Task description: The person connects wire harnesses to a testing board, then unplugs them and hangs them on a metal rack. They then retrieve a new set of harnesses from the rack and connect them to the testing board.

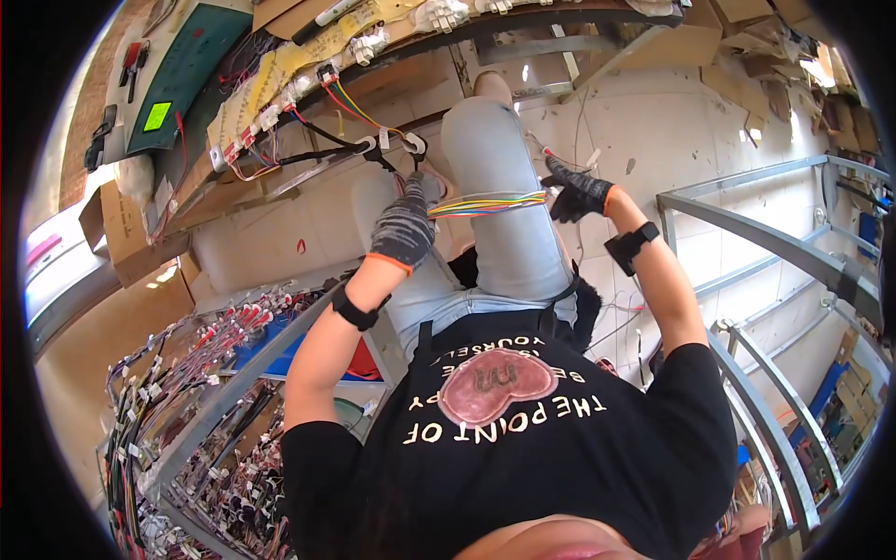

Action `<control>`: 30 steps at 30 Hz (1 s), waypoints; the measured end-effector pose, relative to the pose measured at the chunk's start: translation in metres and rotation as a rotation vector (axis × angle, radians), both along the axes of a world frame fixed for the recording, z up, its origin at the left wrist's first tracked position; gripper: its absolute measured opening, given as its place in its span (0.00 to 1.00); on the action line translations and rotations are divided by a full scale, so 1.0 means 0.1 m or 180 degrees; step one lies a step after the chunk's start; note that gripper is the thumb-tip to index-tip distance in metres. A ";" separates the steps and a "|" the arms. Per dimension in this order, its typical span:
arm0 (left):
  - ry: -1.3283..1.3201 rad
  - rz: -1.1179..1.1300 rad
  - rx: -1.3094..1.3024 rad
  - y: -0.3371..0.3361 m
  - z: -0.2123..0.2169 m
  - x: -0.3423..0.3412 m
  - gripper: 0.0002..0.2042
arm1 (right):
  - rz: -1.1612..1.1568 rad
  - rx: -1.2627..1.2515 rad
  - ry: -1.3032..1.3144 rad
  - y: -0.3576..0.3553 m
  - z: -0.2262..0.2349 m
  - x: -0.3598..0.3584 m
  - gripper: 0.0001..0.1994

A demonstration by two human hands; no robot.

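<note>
My left hand, in a dark grey knit glove with an orange cuff, is closed around a bundle of coloured wires. The yellow, red, blue and white strands stretch across my thigh toward the right. At their far end my right hand, gloved alike, has its forefinger and thumb apart beside the wire tips. Just above my left fingers, a black-sleeved wire harness passes through white round holders and runs to the board. Its stretch under the left hand is hidden.
A long harness board with white connectors spans the top, beside a green tester with a lit display. Piled wire harnesses lie at lower left behind a metal rail. A metal frame stands at right; cardboard boxes are at left.
</note>
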State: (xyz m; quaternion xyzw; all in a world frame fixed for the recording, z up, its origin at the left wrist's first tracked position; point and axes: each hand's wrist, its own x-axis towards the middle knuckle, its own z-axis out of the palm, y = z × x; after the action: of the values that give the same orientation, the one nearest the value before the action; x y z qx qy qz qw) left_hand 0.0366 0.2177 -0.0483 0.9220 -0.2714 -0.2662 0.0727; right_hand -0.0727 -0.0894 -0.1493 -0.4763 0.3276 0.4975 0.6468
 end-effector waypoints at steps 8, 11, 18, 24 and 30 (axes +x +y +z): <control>0.0797 -0.0252 -0.0434 -0.01 -0.34 -0.04 0.27 | 0.1086 -0.0455 -0.3811 0.22 -0.33 -0.08 0.21; 0.1996 0.0479 -0.1306 0.10 -0.14 0.01 0.30 | -0.1963 0.0335 -0.1443 0.19 0.10 0.03 0.21; 0.3956 0.1552 -0.3246 0.14 0.47 0.07 0.35 | -0.2224 0.0434 -0.2894 0.06 1.34 0.33 0.23; 0.4398 0.2189 -0.2570 0.17 0.58 0.12 0.33 | -0.2737 0.0271 -0.3153 0.34 1.59 0.88 0.18; 0.3914 0.1808 -0.2272 0.38 0.65 0.19 0.28 | -0.2801 0.0066 -0.2798 0.50 1.68 1.20 0.13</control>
State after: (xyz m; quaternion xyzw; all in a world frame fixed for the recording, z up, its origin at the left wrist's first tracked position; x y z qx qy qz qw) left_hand 0.0557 0.2556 0.0171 0.5629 -0.0042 -0.5987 0.5698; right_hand 0.0477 -0.0389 0.0190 -0.4506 0.1915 -0.0551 0.8702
